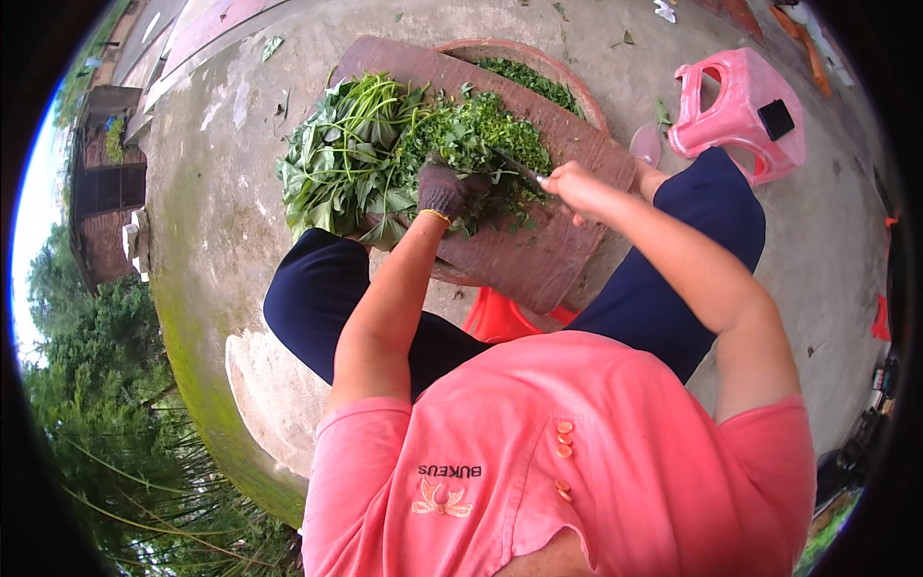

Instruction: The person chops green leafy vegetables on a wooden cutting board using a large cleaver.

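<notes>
My left hand (442, 189), in a dark knitted glove, presses down on a bunch of leafy green stems and holds it; its fingertips are hidden among the leaves. In my right hand (580, 191) is the handle of a knife (525, 170), whose blade reaches into the greens beside the glove. Finely cut greens (508, 133) are heaped on a reddish-brown wooden board (505, 263). To the left lies a large pile of uncut long-stemmed leaves (339, 159), partly hanging over the board's edge.
Beneath the board is a round, wide basin (593, 108) holding more chopped greens (530, 78). A pink plastic stool (779, 79) with a black phone-like object (776, 120) on it stands at right. Part of a red plastic seat (497, 317) shows under me. Loose leaves (272, 47) lie on the concrete.
</notes>
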